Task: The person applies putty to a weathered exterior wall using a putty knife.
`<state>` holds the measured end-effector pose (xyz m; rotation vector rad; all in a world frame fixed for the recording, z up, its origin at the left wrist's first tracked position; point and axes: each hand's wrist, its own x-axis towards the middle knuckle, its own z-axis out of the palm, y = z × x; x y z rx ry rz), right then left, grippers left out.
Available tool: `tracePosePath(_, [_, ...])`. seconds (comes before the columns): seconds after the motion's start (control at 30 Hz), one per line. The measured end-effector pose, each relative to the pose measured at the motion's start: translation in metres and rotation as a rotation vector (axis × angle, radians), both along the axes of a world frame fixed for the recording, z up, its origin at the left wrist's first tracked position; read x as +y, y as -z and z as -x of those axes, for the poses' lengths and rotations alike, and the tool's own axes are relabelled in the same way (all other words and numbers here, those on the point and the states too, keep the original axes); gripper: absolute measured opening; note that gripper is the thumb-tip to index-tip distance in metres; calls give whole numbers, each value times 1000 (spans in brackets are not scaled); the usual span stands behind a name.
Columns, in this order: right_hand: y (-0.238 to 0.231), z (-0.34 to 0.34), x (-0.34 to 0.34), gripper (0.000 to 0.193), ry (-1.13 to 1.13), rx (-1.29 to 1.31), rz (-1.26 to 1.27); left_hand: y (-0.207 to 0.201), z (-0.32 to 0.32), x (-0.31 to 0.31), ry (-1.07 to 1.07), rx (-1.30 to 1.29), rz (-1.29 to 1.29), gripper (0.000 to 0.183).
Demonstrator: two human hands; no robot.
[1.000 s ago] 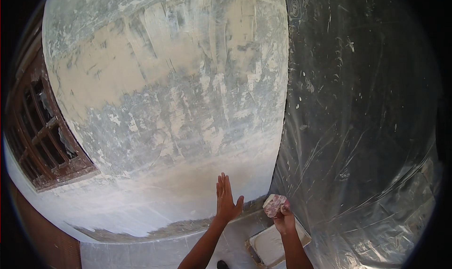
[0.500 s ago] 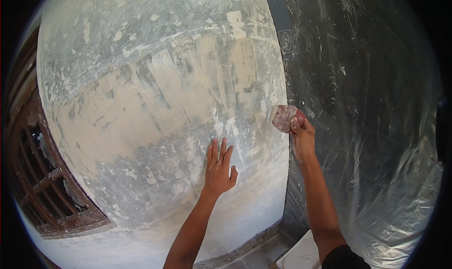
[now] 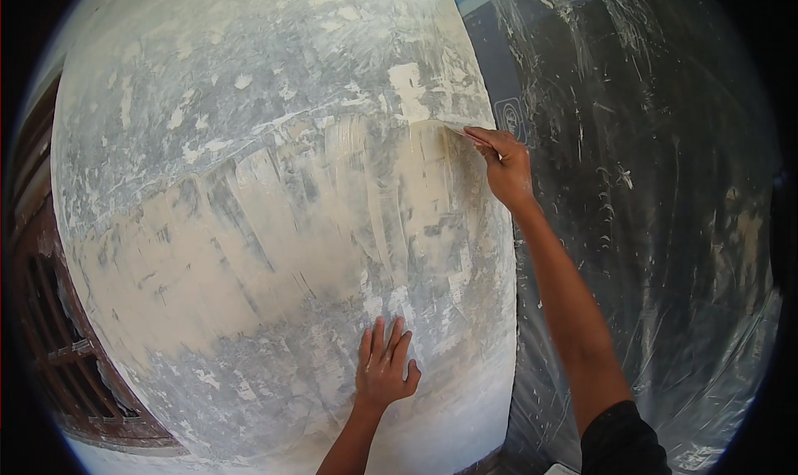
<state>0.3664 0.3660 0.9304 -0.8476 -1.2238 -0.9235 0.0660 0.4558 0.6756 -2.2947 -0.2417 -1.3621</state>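
My right hand (image 3: pixel 507 172) pinches a thin reddish putty spreader (image 3: pixel 474 134), seen nearly edge-on. Its blade meets the grey-and-white wall (image 3: pixel 274 375) close to the wall's right edge, at the upper border of a broad cream patch of putty (image 3: pixel 224 259). Streaks and thin ridges run down through that patch. Lower down, my left hand (image 3: pixel 384 371) lies on the wall with its fingers stretched and thumb apart, holding nothing. How much putty the blade carries is hidden from this angle.
A brown wooden window frame with bars (image 3: pixel 83 350) borders the wall on the left. Dark plastic sheeting (image 3: pixel 640 267), splashed with white, hangs along the right side. Part of a pale object (image 3: pixel 561 469) shows at the bottom edge.
My right hand has risen and turned the spreader from broadside to edge-on, bringing it against the wall. The view has tilted upward; my left hand stays flat on the wall.
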Motion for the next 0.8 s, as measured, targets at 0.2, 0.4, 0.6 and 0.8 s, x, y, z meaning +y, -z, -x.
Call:
tracePosePath(0.2, [28, -6, 20, 52, 314, -190, -110, 1, -5, -1, -54, 18, -4, 46])
tracePosePath(0.4, [104, 6, 18, 55, 343, -175, -34, 3, -6, 5, -75, 11, -21, 45])
tracePosePath(0.6, [127, 6, 9, 57, 356, -137, -80, 1, -5, 2, -83, 23, -33, 44])
tracePosePath(0.8, [37, -1, 23, 60, 277, -82, -148, 3, -5, 0, -72, 22, -25, 43])
